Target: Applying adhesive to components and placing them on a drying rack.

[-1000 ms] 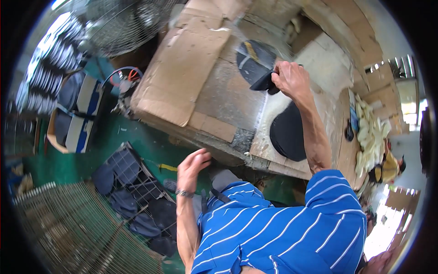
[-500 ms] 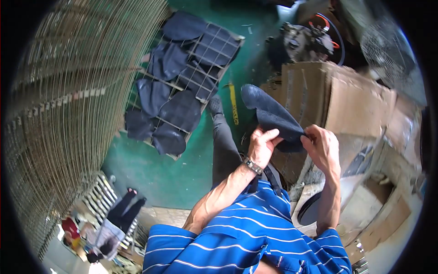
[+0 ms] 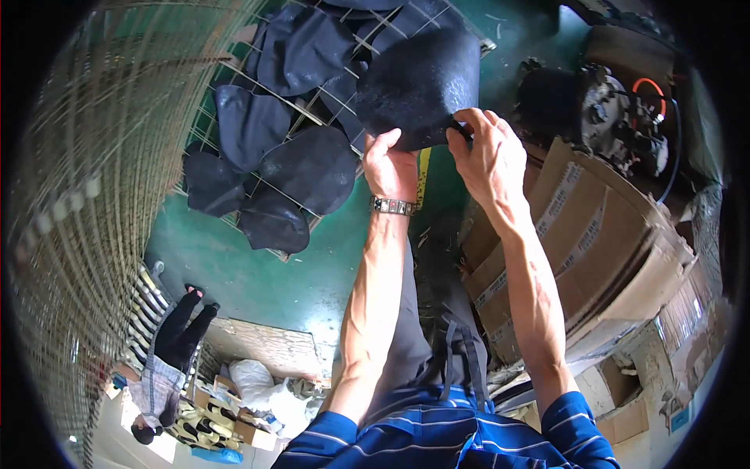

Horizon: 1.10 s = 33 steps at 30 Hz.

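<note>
Both my hands hold a dark navy felt-like piece (image 3: pixel 418 86), broad and rounded, stretched out in front of me. My left hand (image 3: pixel 392 170) grips its near left edge, thumb on top and fingers hidden underneath. At the near right corner my right hand (image 3: pixel 492 156) pinches the edge between thumb and fingers. The piece is over the right side of a low wire grid rack (image 3: pixel 489 45) and hides part of it. Several similar dark pieces (image 3: pixel 312 168) lie spread on that rack; whether the held piece touches it, I cannot tell.
A tall wire-like lattice (image 3: pixel 101 187) rises at the left. Cardboard boxes (image 3: pixel 578 242) stand close on my right, with machinery (image 3: pixel 617 117) and an orange hose beyond. A yellow strip (image 3: pixel 424 176) lies on the green floor (image 3: pixel 258 289). Another person (image 3: pixel 168 375) is at the lower left.
My hands have carried the felt-like piece forward and left, from beside the boxes to over the rack. It was folded and now spreads wide. My view has shifted towards the rack.
</note>
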Tool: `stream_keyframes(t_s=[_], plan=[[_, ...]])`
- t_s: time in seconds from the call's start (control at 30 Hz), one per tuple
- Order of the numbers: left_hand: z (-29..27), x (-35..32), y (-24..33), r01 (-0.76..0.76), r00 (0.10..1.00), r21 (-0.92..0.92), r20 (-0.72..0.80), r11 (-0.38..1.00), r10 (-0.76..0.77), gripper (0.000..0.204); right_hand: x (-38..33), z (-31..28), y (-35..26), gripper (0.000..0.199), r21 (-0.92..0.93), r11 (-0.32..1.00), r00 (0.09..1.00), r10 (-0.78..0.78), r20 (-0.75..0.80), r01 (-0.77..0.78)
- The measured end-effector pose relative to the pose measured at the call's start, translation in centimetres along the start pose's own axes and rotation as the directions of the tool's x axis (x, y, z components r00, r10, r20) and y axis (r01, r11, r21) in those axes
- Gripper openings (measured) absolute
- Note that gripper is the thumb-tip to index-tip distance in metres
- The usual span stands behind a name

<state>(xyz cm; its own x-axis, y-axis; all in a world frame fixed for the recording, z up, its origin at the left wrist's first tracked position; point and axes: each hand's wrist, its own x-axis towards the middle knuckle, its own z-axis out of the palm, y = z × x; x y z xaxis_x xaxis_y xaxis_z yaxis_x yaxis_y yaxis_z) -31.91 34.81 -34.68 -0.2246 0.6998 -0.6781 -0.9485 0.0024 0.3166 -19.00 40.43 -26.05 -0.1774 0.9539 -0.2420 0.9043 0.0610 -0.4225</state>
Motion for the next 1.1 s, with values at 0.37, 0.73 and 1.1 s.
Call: stream_keyframes(t_s=[0.37,0.73,1.1], plan=[[-33.1,18.9,-11.3,0.209,0.885,-0.280,-0.354,0.937,-0.303,0.055,-0.3,34.0,12.4,0.057,0.246,0.916,0.931,0.253,0.262,-0.318],[-32.2,16.9,-11.2,0.360,0.583,0.110,-0.802,0.927,-0.131,0.056,-18.5,24.4,17.7,0.039,0.241,0.803,0.807,0.425,0.410,-0.545],[-33.2,2.7,-5.8,0.201,0.978,0.969,-0.206,-0.142,-0.028,0.026,-34.5,1.0,10.6,0.043,0.381,0.489,0.619,0.648,0.444,-0.784]])
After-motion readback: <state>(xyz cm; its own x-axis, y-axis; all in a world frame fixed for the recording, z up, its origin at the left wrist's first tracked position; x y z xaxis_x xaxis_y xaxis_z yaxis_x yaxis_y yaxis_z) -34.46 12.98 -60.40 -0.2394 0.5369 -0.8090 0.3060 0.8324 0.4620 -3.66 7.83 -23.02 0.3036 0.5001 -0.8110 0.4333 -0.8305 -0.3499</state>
